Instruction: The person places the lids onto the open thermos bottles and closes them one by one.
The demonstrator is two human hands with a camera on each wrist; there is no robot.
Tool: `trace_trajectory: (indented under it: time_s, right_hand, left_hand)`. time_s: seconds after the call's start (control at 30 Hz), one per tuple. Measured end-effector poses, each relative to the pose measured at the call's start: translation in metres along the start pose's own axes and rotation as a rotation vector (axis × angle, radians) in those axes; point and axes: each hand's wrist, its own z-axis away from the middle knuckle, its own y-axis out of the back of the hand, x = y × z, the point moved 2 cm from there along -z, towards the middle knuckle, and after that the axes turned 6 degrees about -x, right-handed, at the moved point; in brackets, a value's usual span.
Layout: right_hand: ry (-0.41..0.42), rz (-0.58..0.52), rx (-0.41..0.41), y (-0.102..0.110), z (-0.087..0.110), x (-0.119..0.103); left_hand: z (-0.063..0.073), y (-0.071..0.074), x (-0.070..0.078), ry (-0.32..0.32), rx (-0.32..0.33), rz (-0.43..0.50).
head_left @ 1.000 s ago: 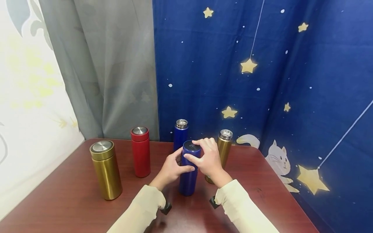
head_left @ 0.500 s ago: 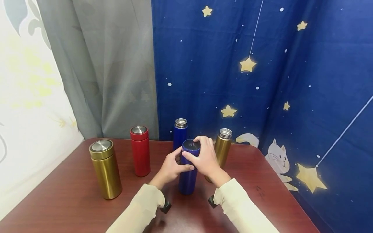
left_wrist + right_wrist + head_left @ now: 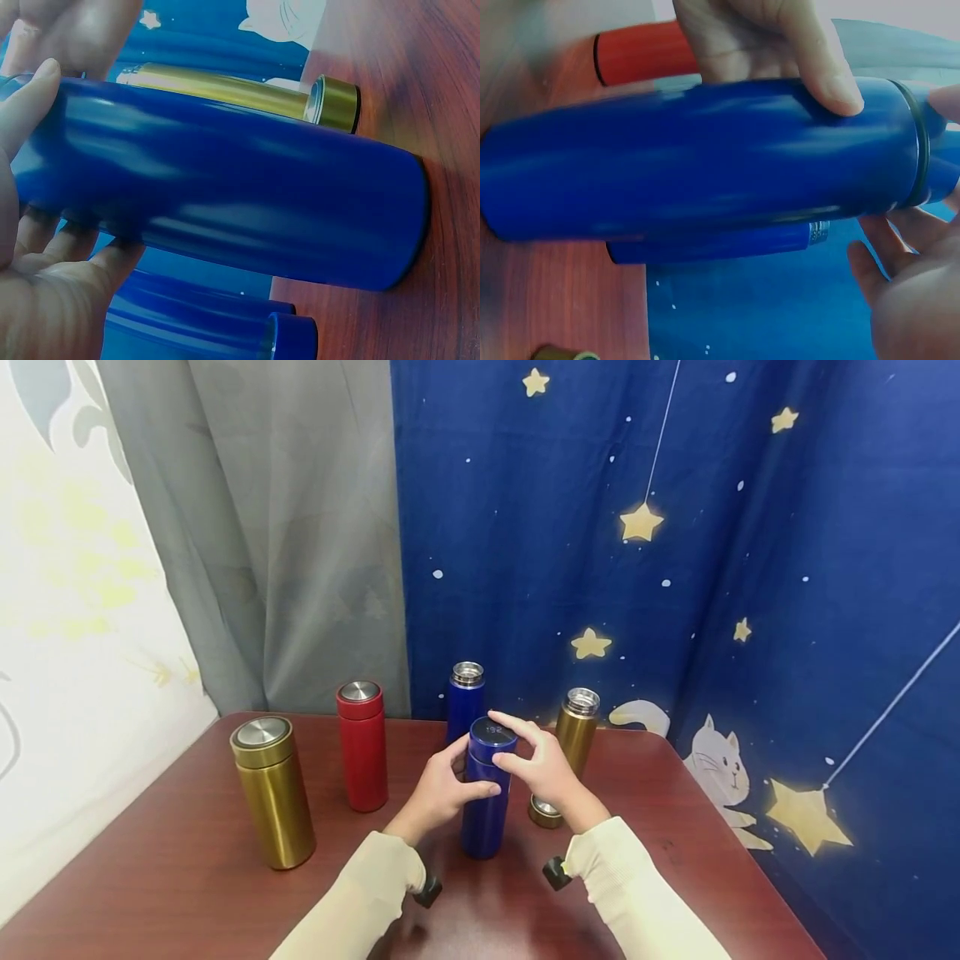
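Observation:
A blue thermos bottle (image 3: 483,827) stands upright before me, its lid (image 3: 493,735) bearing a black top with lit marks. My left hand (image 3: 444,785) grips the upper body, thumb on the near side and fingers around the back. The right hand (image 3: 546,768) has its thumb and fingers around the lid, one finger over the top's far rim. In the right wrist view a dark seam (image 3: 919,150) shows between lid and body. The left wrist view shows the bottle's body (image 3: 240,180) down to its base at the table.
An uncapped blue bottle (image 3: 467,702) and an uncapped gold bottle (image 3: 576,731) stand behind. A gold lid (image 3: 546,812) lies near the latter, a blue lid (image 3: 296,336) near the former. A red bottle (image 3: 363,760) and a wider gold bottle (image 3: 277,802) stand capped at left.
My right hand has turned and its fingers have spread somewhat around the lid, wrist shifted right, uncovering the lid's side and the gold lid behind. The left hand keeps its grip.

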Motion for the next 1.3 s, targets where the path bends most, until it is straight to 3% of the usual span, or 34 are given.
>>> trace_trajectory:
  time_s: [0.17, 0.47, 0.83, 0.97, 1.03, 1.1, 1.23, 1.3]
  right_hand:
    - [-0.016, 0.180, 0.063, 0.000, -0.001, 0.000]
    - [0.054, 0.414, 0.172, -0.006, -0.003, -0.006]
    - [0.156, 0.803, 0.432, -0.021, -0.006, -0.012]
    - [0.152, 0.876, 0.429, -0.022, -0.007, -0.013]
    - [0.122, 0.852, 0.368, -0.021, -0.006, -0.011]
    - [0.075, 0.751, 0.276, -0.018, -0.005, -0.008]
    - [-0.011, 0.345, 0.046, -0.011, -0.002, -0.002]
    - [-0.018, 0.135, -0.051, -0.007, -0.003, 0.001]
  left_hand:
    - [0.002, 0.001, 0.005, -0.008, 0.020, -0.012]
    - [0.001, 0.003, 0.004, 0.003, 0.015, -0.020]
    - [0.000, -0.001, 0.004, -0.027, 0.006, -0.044]
    - [0.000, -0.001, 0.002, -0.033, 0.001, -0.041]
    - [-0.001, 0.000, -0.002, -0.032, -0.008, -0.029]
    - [-0.003, 0.001, -0.012, -0.030, -0.018, -0.018]
    - [-0.009, 0.002, -0.032, -0.009, -0.016, 0.000]
    - [-0.009, 0.003, -0.034, 0.000, -0.008, 0.002]
